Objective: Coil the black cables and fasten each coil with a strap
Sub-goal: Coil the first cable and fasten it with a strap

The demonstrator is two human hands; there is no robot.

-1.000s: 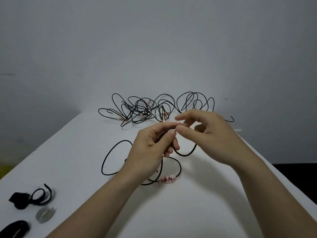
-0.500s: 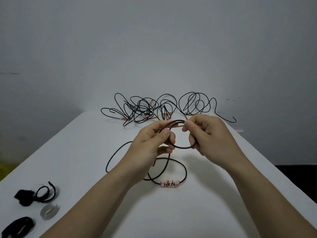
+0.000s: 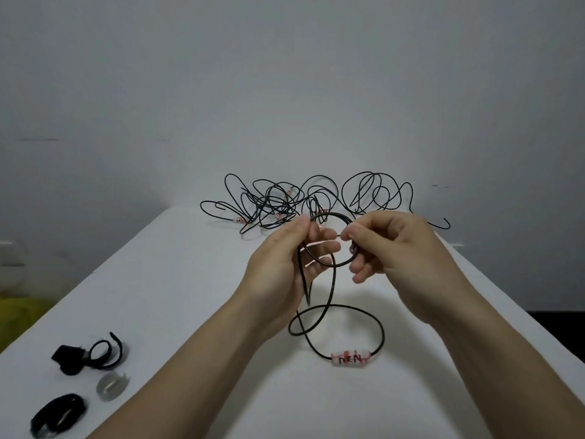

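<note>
Bench (image 3: 177, 296): white; the left edge runs diagonally from the far corner to the near left, and the right edge lies partly behind the right forearm. There is bare surface between the left edge and the arms.
Tangle (image 3: 285, 201): loose black cables along the far edge, with one hooked end near the right edge.
Cable (image 3: 332, 286): a small coil held above mid-bench; its tail loops down onto the bench.
Left hand (image 3: 285, 264): thumb and fingers pinch the coil's left side.
Right hand (image 3: 399, 248): thumb and forefinger pinch the coil's right side.
Straps (image 3: 88, 354): black, near the left edge at the near corner.
Disc (image 3: 110, 386): grey, between the straps.
Tag (image 3: 349, 359): white with red marks, on the tail, lying on the bench.
</note>
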